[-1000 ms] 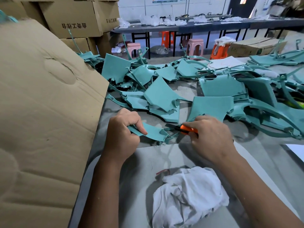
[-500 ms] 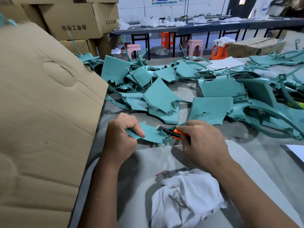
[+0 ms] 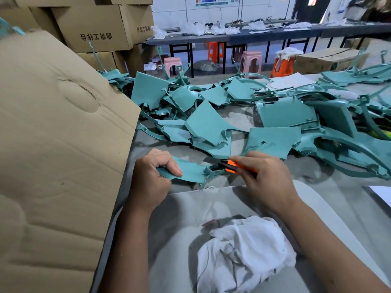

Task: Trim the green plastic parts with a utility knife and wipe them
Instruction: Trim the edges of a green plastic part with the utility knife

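Observation:
My left hand [image 3: 152, 176] grips a flat green plastic part [image 3: 193, 172] by its left edge, thumb on top, just above the grey table. My right hand [image 3: 266, 176] holds an orange and black utility knife [image 3: 230, 167], its tip against the ragged right edge of that part. A crumpled white cloth [image 3: 243, 254] lies on the table in front of me, between my forearms. A large heap of green plastic parts [image 3: 275, 127] covers the table beyond my hands.
A big cardboard flap [image 3: 55, 155] rises along the left side of the table [image 3: 338, 208]. Stacked cardboard boxes [image 3: 95, 28] stand behind it. Plastic stools [image 3: 251, 60] and a long dark bench [image 3: 254, 34] are in the background. White paper [image 3: 380, 193] lies at right.
My right hand has drawn the knife slightly back to the right along the part's edge, after pushing in toward it. My left hand keeps its grip on the part.

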Action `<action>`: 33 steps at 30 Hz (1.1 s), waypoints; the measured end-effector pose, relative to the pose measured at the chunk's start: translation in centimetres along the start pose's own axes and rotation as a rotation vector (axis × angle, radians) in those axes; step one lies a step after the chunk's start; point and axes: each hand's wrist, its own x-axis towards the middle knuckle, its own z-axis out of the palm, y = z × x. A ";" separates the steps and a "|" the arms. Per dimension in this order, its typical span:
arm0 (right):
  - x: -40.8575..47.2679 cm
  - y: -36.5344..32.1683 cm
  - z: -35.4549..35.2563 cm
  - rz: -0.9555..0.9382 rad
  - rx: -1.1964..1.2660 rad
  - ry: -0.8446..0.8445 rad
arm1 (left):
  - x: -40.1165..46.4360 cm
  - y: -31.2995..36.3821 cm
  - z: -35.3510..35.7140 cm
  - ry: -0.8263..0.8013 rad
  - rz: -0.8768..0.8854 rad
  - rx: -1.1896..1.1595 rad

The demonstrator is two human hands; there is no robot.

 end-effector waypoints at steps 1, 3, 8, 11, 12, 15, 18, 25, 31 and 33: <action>0.0 -0.2 0.3 -0.022 -0.020 -0.005 | 0.0 -0.2 0.0 0.004 0.003 -0.003; 0.1 -0.3 0.4 -0.051 -0.043 -0.016 | -0.1 -0.6 0.1 0.030 -0.006 -0.014; 0.3 0.9 -0.2 -0.103 0.132 -0.097 | 0.0 -0.8 0.8 0.175 -0.043 -0.080; 0.3 1.5 -0.5 -0.053 0.313 -0.052 | 0.3 -0.5 0.9 0.320 -0.024 -0.128; 0.3 1.4 -0.6 -0.049 0.334 -0.022 | 0.4 -0.4 0.9 0.369 -0.030 -0.156; 0.3 0.8 -0.6 0.020 0.383 0.120 | 0.6 -0.3 1.4 0.469 -0.082 -0.268; 0.2 0.0 -0.9 0.108 0.489 0.202 | 0.7 -0.1 2.6 0.526 -0.163 -0.340; 0.3 -1.4 0.2 0.279 0.764 0.086 | -0.1 3.4 6.5 0.420 -0.024 -0.232; 0.9 0.4 0.4 0.422 0.803 0.199 | 0.0 3.9 6.4 0.022 -0.048 -0.447; 1.0 0.9 0.0 0.414 0.735 0.195 | 0.1 3.8 5.9 -0.054 -0.190 -0.705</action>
